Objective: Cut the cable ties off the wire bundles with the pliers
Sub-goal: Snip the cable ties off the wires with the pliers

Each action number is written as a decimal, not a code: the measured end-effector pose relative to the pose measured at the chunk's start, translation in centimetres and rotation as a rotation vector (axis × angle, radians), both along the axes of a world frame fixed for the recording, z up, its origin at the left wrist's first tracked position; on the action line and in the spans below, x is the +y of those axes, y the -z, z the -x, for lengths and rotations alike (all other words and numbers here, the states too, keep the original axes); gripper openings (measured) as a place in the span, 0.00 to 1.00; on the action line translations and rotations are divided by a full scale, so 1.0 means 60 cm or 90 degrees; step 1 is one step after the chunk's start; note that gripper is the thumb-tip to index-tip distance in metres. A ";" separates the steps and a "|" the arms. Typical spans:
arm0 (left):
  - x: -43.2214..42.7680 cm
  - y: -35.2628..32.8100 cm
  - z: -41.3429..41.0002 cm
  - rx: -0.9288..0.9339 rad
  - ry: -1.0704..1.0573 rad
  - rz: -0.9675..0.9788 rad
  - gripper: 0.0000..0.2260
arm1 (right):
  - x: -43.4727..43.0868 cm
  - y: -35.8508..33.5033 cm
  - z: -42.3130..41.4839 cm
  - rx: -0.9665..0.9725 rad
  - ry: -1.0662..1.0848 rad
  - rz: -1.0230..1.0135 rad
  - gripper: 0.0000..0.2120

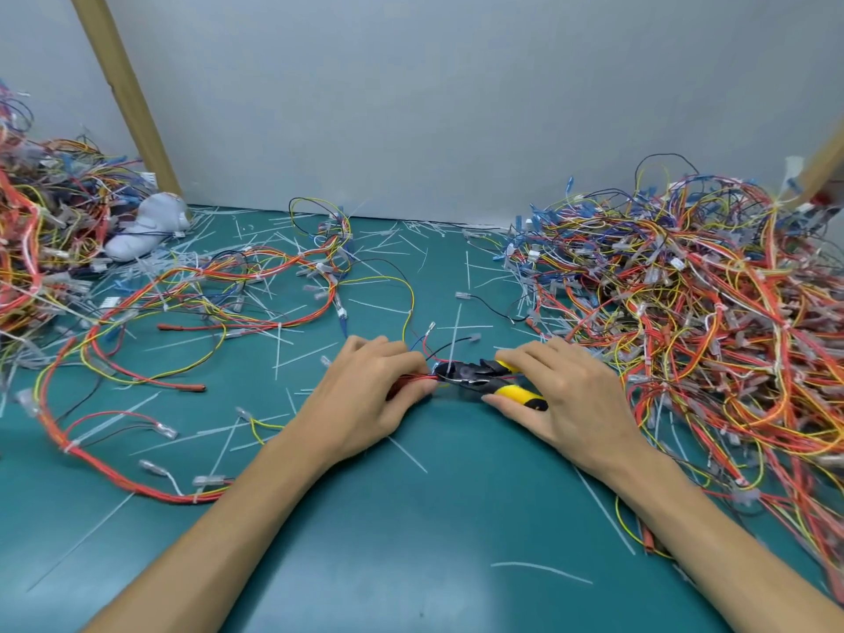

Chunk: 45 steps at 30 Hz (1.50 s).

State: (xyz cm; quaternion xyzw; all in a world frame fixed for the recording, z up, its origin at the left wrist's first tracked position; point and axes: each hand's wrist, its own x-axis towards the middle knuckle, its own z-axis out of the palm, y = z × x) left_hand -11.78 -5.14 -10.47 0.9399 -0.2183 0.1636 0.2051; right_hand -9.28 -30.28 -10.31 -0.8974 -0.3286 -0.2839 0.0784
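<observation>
A thin wire bundle (413, 380) is pinched by the left hand (370, 395) at mid-table; yellow-handled pliers (491, 381) (head against the wires) are gripped by the right hand (564, 395) on the green mat (411, 518).

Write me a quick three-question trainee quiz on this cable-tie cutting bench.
1. True or false: the right hand grips the yellow-handled pliers.
2. The left hand pinches: A) a red wire bundle; B) a screwdriver; C) nothing.
3. Fill in: the table mat is ___ in colour.
Key: 1 true; 2 A; 3 teal.
</observation>
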 end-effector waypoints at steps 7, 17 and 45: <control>0.004 0.009 -0.007 -0.002 0.028 0.047 0.09 | -0.004 0.001 0.000 0.041 -0.024 0.000 0.22; 0.000 0.001 -0.002 -0.078 0.023 -0.004 0.09 | -0.004 0.002 0.002 0.089 -0.038 -0.014 0.25; 0.004 0.005 -0.010 0.002 0.027 0.073 0.11 | 0.004 -0.005 0.006 0.067 -0.037 -0.035 0.17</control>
